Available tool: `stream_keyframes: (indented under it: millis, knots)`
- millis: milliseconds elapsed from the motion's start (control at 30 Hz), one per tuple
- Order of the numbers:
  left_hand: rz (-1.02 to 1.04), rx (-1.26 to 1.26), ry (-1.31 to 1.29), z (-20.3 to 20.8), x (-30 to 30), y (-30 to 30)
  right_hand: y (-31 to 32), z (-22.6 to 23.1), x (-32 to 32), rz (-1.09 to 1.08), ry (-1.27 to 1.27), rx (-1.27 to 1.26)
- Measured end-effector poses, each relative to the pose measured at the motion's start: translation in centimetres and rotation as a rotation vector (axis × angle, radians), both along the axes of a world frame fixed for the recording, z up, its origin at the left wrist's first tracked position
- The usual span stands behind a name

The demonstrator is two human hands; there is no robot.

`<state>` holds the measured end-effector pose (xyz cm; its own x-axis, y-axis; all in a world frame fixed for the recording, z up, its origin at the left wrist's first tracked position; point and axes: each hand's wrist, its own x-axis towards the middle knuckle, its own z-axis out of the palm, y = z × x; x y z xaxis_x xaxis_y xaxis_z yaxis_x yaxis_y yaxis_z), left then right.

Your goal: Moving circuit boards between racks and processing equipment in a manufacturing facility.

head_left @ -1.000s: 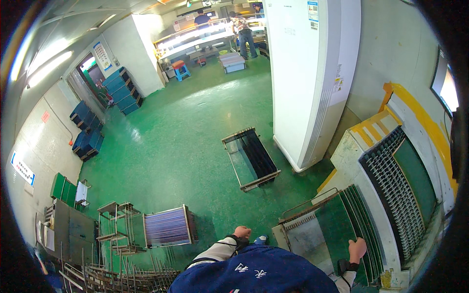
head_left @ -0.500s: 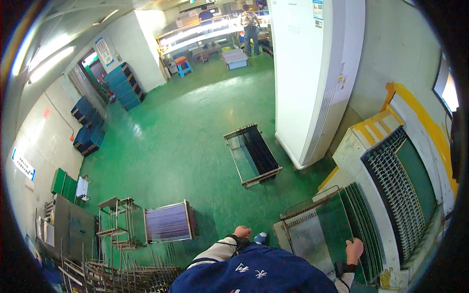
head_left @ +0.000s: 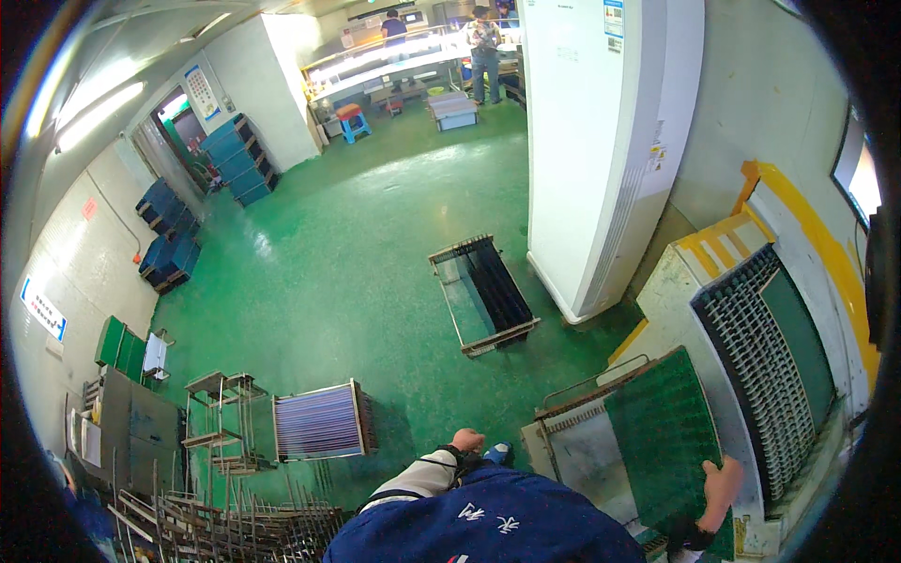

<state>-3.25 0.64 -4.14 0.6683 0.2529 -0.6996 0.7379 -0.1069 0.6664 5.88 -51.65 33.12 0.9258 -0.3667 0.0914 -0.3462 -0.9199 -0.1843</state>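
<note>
My right hand (head_left: 721,482) is at the right edge of a thin green panel (head_left: 663,427), its fingers closed on that edge. The panel stands in a metal rack (head_left: 574,424) at my lower right, and it covers most of what is behind it. Close in front of my body is my left hand (head_left: 466,439), fingers curled in and nothing visible in them. It hovers above the floor, left of the rack.
To the right, a conveyor machine (head_left: 765,375) with rows of rollers slopes beside the rack. A tall white cabinet (head_left: 601,150) stands ahead. Another rack with dark panels (head_left: 483,296) sits on the floor, a rack of purplish panels (head_left: 319,425) to the left. Two people work far off.
My right hand has moved right with the green panel's edge. The separate panel edges seen fanned at the right are now covered by one broad green face. My left hand has hardly moved.
</note>
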Motion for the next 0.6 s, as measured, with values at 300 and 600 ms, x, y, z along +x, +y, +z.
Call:
stream_keyframes:
  millis: [300,600]
  knots:
    - [-0.034,-0.014,0.061,4.1,2.4,-2.3,-8.8,3.0,-3.1,-0.239,-0.407,0.629]
    - [0.038,-0.184,0.047,5.3,3.5,-2.2,-16.0,-6.3,-4.3,-0.152,-0.608,0.986]
